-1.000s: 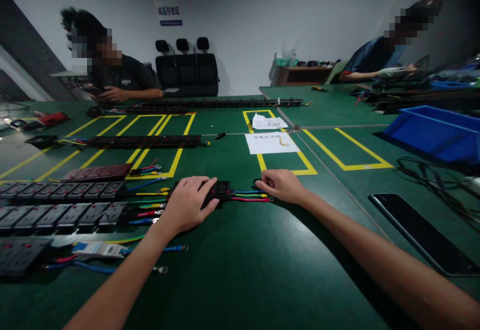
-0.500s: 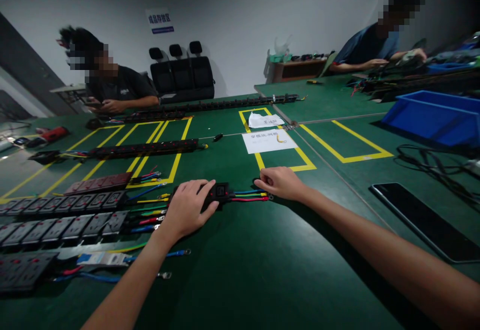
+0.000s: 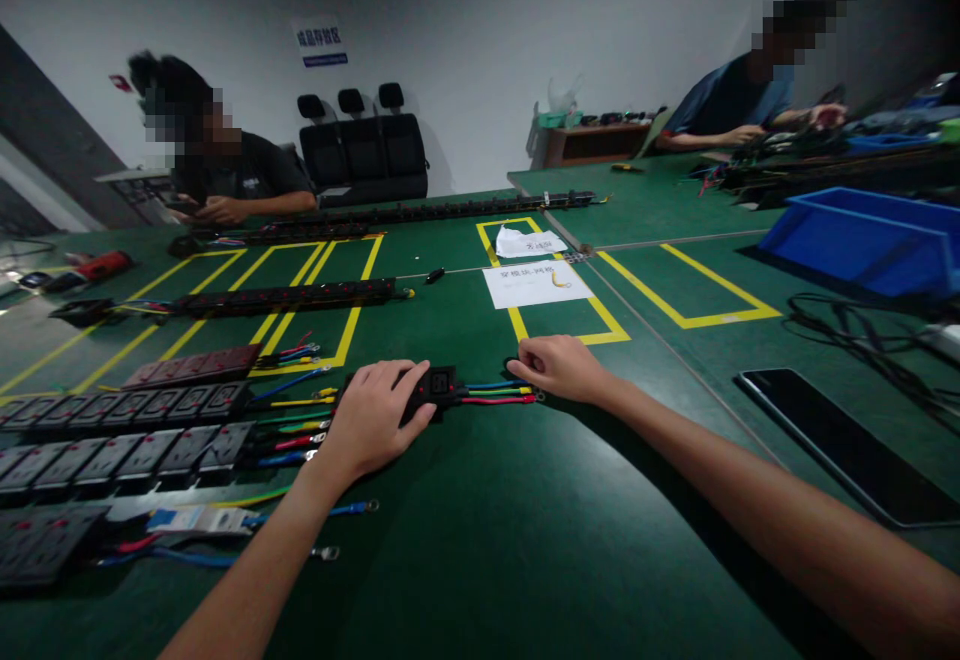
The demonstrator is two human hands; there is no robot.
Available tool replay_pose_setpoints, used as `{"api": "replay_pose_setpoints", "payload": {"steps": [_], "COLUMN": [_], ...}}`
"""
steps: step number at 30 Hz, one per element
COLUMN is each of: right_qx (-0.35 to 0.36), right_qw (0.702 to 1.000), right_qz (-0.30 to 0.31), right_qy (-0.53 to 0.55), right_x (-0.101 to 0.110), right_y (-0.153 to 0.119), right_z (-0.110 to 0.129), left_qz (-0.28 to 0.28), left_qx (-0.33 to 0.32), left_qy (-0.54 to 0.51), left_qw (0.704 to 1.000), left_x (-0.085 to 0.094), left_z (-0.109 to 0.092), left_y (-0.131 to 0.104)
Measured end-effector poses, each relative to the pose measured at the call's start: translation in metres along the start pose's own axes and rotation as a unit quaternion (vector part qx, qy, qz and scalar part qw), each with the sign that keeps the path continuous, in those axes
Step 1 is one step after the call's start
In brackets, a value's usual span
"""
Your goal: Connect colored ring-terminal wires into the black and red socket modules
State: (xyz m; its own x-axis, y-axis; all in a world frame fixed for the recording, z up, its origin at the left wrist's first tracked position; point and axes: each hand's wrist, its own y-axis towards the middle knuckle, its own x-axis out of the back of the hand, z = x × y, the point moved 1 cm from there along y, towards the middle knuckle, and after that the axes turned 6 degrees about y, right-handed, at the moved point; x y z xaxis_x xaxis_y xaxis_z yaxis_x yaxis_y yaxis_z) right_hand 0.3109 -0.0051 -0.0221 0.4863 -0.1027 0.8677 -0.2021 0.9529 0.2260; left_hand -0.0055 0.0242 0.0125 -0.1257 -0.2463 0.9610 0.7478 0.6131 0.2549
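Observation:
A black socket module [image 3: 442, 382] lies on the green table, with blue, yellow-green and red wires [image 3: 491, 400] coming out of its right end. My left hand [image 3: 382, 402] lies across the module, thumb on the near side and fingers over the top, covering much of it. At the wires' far end, my right hand [image 3: 559, 365] is curled into a closed shape around the end of the blue wire [image 3: 487, 384], whose tip is hidden. Ring terminals [image 3: 538, 396] on the other wires show just below that hand.
Socket strips [image 3: 127, 462] with loose wire ends lie to the left. A longer black strip [image 3: 292, 297] is behind them. Paper labels [image 3: 536, 283] lie ahead; a phone [image 3: 847, 445], black cables [image 3: 847, 340] and a blue bin [image 3: 870, 240] are on the right. Two people sit across the tables.
My hands stay in place on the module and the blue wire. The view shifts slightly. The person at the right has moved a hand a little.

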Motion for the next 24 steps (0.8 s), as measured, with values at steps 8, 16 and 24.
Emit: {"api": "replay_pose_setpoints", "payload": {"steps": [8,16,24], "right_qx": [0.001,0.001,-0.002], "right_qw": [1.000,1.000,1.000], "right_qz": [-0.001,0.002,0.006], "right_qy": [-0.001,-0.006,-0.005], "right_x": [-0.0004,-0.0005,-0.0004], "right_y": [0.0001,0.0003,0.0010], "right_z": [-0.0006,-0.0010,-0.0007], "left_qz": [-0.007,-0.011,-0.011], "left_qx": [-0.003,-0.005,-0.004], "left_qy": [0.003,0.002,0.005], "left_qw": [1.000,1.000,1.000], "left_x": [-0.0009,-0.0008,-0.0016], "left_z": [0.0007,0.0010,0.0011], "left_y": [0.0001,-0.0001,0.0002]}}
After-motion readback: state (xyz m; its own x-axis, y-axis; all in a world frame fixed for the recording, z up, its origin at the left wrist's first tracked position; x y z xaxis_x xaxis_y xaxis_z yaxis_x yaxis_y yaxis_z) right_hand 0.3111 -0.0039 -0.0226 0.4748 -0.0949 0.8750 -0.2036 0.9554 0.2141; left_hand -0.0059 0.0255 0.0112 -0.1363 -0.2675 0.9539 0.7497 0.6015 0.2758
